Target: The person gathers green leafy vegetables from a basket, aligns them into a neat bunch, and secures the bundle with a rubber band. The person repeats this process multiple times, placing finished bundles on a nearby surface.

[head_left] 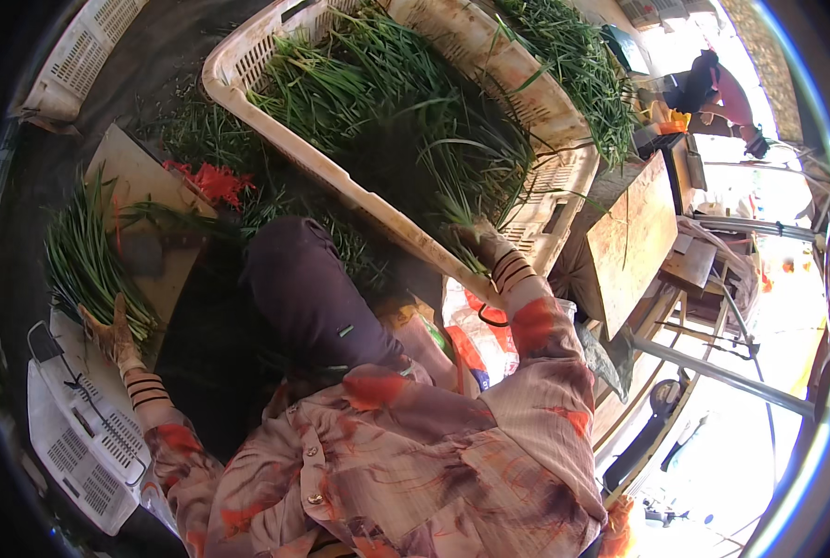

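At the left, my left hand point(114, 337), in a dirty light glove, has its thumb and fingers spread against the lower end of a bunch of long green chives point(85, 251). That bunch leans on a tan board point(178, 209). My right hand point(482, 244), also gloved, reaches over the near rim of a large cream plastic crate point(327, 177). Its fingers close round some chives point(452, 200) inside the crate's right end; leaves partly cover the fingertips. More chives point(350, 79) fill the crate's far left part.
Red ties point(212, 182) lie beside the board among loose leaves. A white crate point(85, 446) stands at lower left, another point(80, 60) at upper left. More chives point(573, 70) are heaped beyond the big crate. A wooden panel point(629, 242) and a metal pole point(722, 372) are at right.
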A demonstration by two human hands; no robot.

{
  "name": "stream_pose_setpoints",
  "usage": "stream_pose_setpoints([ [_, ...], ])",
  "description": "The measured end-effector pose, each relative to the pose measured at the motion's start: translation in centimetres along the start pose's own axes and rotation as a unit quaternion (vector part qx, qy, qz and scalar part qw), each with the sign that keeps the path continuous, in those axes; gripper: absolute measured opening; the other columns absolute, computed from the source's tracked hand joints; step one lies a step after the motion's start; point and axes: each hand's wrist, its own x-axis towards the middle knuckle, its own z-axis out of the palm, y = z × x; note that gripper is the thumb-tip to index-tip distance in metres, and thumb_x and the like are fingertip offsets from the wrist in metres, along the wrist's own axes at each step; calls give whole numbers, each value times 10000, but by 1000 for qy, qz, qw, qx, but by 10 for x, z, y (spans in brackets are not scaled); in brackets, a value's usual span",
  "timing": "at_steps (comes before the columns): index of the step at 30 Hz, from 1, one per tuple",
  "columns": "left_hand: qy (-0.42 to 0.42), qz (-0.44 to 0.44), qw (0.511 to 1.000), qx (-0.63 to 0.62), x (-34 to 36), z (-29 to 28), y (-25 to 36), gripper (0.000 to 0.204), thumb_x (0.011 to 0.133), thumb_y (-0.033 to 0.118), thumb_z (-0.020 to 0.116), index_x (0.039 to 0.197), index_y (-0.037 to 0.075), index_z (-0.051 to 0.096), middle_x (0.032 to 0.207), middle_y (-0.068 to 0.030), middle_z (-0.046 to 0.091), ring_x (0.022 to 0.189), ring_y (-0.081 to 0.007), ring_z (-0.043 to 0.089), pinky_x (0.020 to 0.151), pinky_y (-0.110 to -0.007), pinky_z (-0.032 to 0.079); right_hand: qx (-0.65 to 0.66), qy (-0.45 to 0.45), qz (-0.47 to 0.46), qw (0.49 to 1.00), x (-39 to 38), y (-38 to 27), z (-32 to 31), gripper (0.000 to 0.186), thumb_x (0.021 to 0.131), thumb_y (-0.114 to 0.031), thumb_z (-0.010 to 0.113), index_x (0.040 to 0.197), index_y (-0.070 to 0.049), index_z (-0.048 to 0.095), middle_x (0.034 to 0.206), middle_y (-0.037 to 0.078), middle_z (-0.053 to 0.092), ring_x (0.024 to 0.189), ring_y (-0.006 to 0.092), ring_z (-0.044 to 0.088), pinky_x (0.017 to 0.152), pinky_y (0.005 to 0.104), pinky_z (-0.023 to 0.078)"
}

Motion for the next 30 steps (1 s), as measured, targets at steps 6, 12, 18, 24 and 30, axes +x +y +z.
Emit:
stream_pose_setpoints([
  [6,7,17,999,-26,2,3,-3,1071,680,664,672,1460,71,241,1502,-155,254,1389,-315,225,1126,-442,209,2,-48,72,996,-41,-94,20,633,851,-562,570,1257,-76,547,1101,131,628,970,200,573,882,331,436],
  [12,0,-1,1000,-2,5,9,-12,1047,702,633,675,1464,72,228,1506,-146,247,1392,-300,224,1133,-436,199,-272,-4,143,951,-31,-150,32,433,779,-281,687,1083,24,640,1042,199,651,933,246,612,816,362,469],
  [18,-70,3,989,-127,10,-9,-9,866,821,505,619,1475,108,213,1507,-179,226,1404,-300,199,1140,-459,161,-64,35,36,997,-24,-134,22,435,702,-193,759,1057,21,628,940,173,665,856,209,626,762,339,492],
  [24,-403,-57,112,-907,36,-26,-91,500,1003,190,188,1483,328,161,1528,-230,-73,1401,-449,-14,1106,-603,86,342,114,-103,927,-92,-163,-11,341,754,-28,692,1078,32,604,932,140,681,825,219,668,667,313,554],
  [30,-482,1,-15,-876,-15,-108,16,476,1012,287,140,1486,338,118,1521,-239,-93,1402,-436,-30,1123,-576,78,465,142,-260,835,-136,-191,-31,361,862,-158,656,1159,23,557,1001,134,659,773,185,666,585,256,569],
])
